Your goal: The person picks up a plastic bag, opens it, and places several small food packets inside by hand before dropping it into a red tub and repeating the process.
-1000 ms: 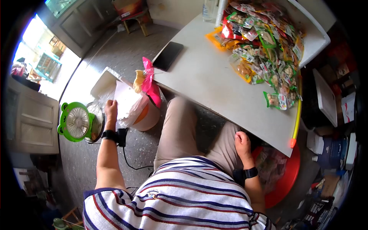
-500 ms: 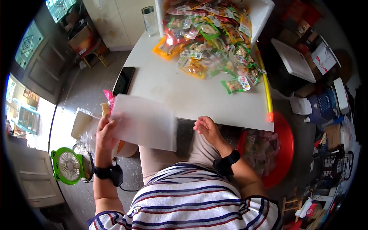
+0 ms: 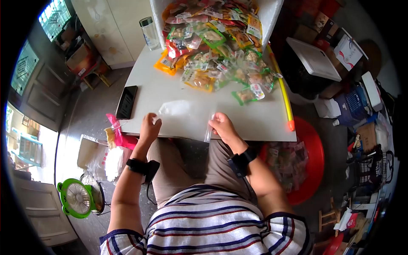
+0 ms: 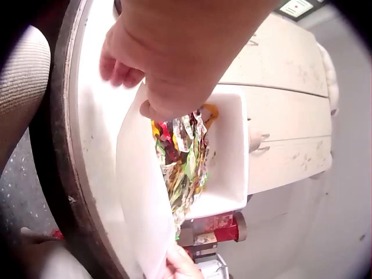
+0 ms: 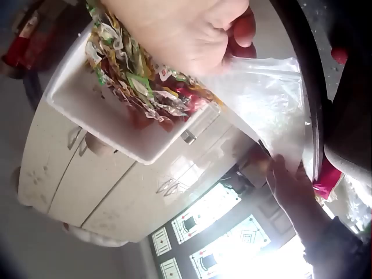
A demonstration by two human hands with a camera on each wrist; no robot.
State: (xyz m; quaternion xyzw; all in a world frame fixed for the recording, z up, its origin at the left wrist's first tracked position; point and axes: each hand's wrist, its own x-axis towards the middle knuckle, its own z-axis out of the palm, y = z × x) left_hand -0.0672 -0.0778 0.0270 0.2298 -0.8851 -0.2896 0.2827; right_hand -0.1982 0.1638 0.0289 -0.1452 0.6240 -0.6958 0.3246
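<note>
A clear plastic bag (image 3: 182,111) is stretched between the two hands, over the front part of the white table (image 3: 146,78). My left hand (image 3: 150,128) pinches one side of it. At the opposite side, my right hand (image 3: 223,127) grips the edge between thumb and fingers. Seen from the right wrist, the bag (image 5: 270,99) looks thin, shiny and creased. Behind it a heap of small snack packets (image 3: 212,36) spills from a white foam box (image 3: 270,21) lying on its side. One green-edged packet (image 3: 245,95) lies at the front of the heap.
A black phone (image 3: 126,102) and a glass bottle (image 3: 149,33) stand along the table's left side. A yellow stick (image 3: 281,87) lies along the right edge. Below right is a red basin (image 3: 315,170) with packets; below left, a green fan (image 3: 76,198).
My left hand has brought the plastic bag from the floor container at left to above the table. The right hand has risen from the lap and taken the bag's other side.
</note>
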